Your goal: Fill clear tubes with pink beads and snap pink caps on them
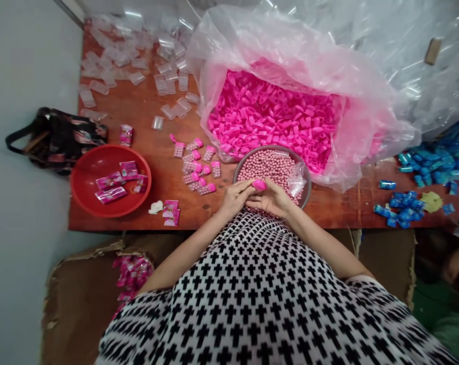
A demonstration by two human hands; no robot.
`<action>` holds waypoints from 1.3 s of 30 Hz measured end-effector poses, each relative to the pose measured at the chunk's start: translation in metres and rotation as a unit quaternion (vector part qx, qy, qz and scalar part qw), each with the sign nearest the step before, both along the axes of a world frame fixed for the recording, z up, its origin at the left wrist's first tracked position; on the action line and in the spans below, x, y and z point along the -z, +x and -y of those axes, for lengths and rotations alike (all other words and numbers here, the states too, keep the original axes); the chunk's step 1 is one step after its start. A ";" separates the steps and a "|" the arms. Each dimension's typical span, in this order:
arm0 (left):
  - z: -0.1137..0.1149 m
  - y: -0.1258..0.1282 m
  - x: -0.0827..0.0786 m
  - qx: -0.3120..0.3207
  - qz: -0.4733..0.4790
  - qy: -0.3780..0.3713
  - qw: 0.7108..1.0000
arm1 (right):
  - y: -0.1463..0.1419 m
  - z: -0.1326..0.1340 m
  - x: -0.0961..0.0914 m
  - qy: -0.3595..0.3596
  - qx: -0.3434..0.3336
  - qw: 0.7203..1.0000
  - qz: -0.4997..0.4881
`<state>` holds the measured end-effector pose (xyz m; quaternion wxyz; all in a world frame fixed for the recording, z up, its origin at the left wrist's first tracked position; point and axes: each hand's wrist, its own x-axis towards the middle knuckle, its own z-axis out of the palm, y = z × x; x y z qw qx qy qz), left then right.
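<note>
Both my hands meet at the near rim of a grey bowl [305, 175] filled with small pink balls [269, 167]. A bright pink cap [258, 184] is pinched between them. My left hand [235, 196] closes on it from the left, my right hand [274, 200] from the right with fingers curled. Behind the bowl a clear plastic bag [290, 50] holds a heap of pink caps [271, 114]. Several small filled tubes with pink caps [197, 167] lie on the table left of the bowl.
A red bowl [100, 203] with pink packets sits at the left on the brown wooden table [145, 116]. Clear empty tubes [138, 56] litter the far left. Blue pieces [404, 208] lie at the right. A dark bag [54, 137] hangs off the left edge. A cardboard box [84, 284] stands below.
</note>
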<state>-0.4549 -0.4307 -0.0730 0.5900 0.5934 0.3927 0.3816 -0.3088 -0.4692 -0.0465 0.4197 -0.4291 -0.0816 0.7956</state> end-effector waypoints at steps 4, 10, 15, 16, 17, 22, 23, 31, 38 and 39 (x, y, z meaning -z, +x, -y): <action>0.001 0.000 -0.001 0.008 0.001 0.022 1.000 | 0.000 -0.004 0.004 0.011 0.011 0.999 0.031; 0.007 0.003 0.000 0.019 -0.023 0.092 0.995 | -0.021 -0.001 0.016 0.038 0.127 0.988 0.080; 0.003 -0.010 0.010 0.002 -0.060 0.084 0.995 | -0.031 -0.007 0.017 0.008 0.034 0.995 0.097; 0.000 -0.018 0.013 -0.009 -0.065 0.075 0.995 | -0.031 -0.012 0.014 0.009 -0.025 0.993 0.115; -0.005 -0.027 0.018 -0.026 -0.069 0.064 0.995 | -0.030 -0.019 0.011 0.022 -0.077 0.986 0.144; -0.040 -0.084 0.053 -0.177 -0.124 0.059 0.975 | -0.009 -0.072 -0.007 0.210 -0.132 0.895 0.371; -0.048 -0.092 0.061 -0.207 -0.156 0.071 0.963 | -0.003 -0.083 -0.010 0.246 -0.132 0.861 0.424; -0.094 -0.033 0.070 -0.032 -0.414 0.163 0.895 | 0.030 -0.096 -0.007 0.303 -0.182 0.693 0.629; -0.130 0.008 0.073 0.154 -0.572 0.170 0.788 | 0.044 -0.067 0.009 0.295 -0.130 0.733 0.600; -0.135 0.008 0.071 0.161 -0.571 0.183 0.784 | 0.047 -0.065 0.011 0.288 -0.117 0.743 0.593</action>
